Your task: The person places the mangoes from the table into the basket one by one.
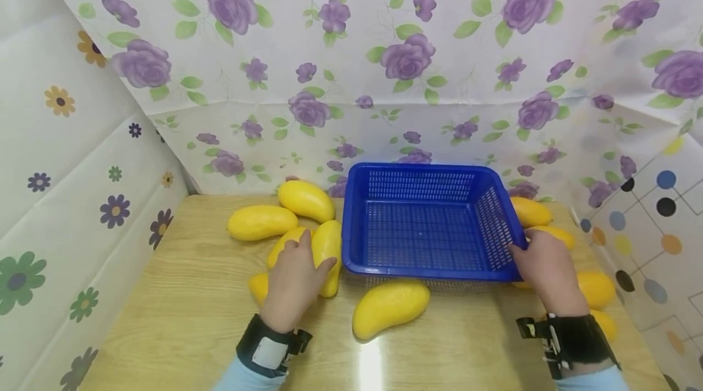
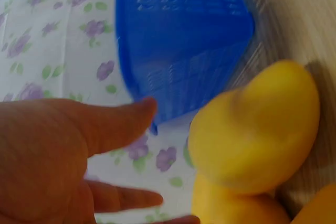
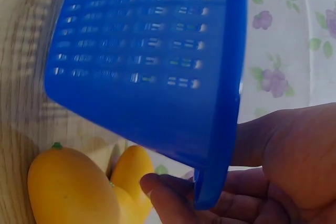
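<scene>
A blue plastic basket (image 1: 420, 278) with perforated walls stands at the back middle of the table, and no fruit shows inside it. My right hand (image 1: 551, 270) grips its right rim; in the right wrist view, fingers (image 3: 176, 198) curl under the lip near a corner. Left of the basket, my left hand (image 1: 293, 284) is over a group of yellow mangoes, nearest the upright mango (image 1: 328, 251) beside the basket wall. In the left wrist view, its thumb and fingers (image 2: 126, 198) are spread and hold nothing. Another mango (image 1: 391, 307) lies in front of the basket.
More mangoes (image 1: 595, 289) lie along the table's right side, partly hidden by the right hand and wrist. Two mangoes (image 1: 262, 222) (image 1: 306, 200) rest at the back left. A flowered cloth (image 1: 263, 61) hangs behind the wooden table (image 1: 181, 293).
</scene>
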